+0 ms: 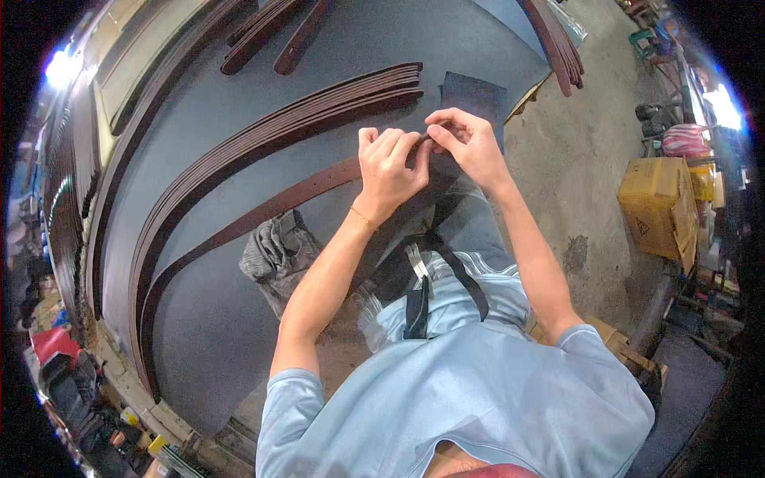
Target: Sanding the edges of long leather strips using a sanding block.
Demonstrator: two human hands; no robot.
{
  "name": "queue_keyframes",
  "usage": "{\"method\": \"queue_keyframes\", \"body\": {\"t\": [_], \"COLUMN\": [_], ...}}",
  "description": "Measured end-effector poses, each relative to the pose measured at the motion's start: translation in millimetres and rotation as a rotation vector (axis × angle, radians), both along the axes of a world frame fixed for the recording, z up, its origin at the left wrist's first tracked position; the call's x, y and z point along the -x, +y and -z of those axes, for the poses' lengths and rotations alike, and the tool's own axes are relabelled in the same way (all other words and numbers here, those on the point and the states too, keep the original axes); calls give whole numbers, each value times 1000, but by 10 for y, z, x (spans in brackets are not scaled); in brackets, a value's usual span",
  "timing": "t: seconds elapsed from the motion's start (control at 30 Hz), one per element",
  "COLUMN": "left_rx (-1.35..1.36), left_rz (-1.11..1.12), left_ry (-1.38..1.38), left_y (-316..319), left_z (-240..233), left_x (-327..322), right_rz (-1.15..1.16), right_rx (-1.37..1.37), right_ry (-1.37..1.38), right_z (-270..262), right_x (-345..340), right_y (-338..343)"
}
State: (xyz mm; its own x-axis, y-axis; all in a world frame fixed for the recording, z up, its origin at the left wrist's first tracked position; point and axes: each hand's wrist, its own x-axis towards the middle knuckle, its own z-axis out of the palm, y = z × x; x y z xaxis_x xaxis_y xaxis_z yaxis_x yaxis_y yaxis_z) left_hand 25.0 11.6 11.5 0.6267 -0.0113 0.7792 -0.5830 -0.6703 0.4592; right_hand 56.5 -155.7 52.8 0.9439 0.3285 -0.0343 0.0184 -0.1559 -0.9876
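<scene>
A long brown leather-like strap (299,191) curves over the grey tabletop and runs behind my left hand (391,167). Fingers and thumb of my left hand pinch a small dark end, apparently part of this strap. Close beside it, my right hand (469,143) has its thumb and fingertips at the same dark end. The fingers hide most of what lies between them. Just beyond this single strap, a stack of similar brown straps (263,125) lies curved along the table. A dark flat sheet (475,95) lies behind my right hand.
More straps (302,39) lie at the far side, and another bundle (556,48) overhangs the right edge. A crumpled grey cloth (281,257) lies beside my left forearm. On the right, a cardboard box (654,209) stands by the concrete floor (556,179).
</scene>
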Motion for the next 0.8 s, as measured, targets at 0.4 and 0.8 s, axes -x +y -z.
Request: {"method": "queue_keyframes", "body": {"t": [0.4,0.8], "left_rx": [-117,-151], "left_rz": [-14,-45], "left_ry": [-45,-84], "left_y": [2,-21], "left_z": [22,17], "left_x": [7,9], "right_rz": [-64,-123], "right_rx": [-170,-202], "right_ry": [127,163], "right_z": [9,2], "right_x": [-31,-43], "right_y": [-69,-156]}}
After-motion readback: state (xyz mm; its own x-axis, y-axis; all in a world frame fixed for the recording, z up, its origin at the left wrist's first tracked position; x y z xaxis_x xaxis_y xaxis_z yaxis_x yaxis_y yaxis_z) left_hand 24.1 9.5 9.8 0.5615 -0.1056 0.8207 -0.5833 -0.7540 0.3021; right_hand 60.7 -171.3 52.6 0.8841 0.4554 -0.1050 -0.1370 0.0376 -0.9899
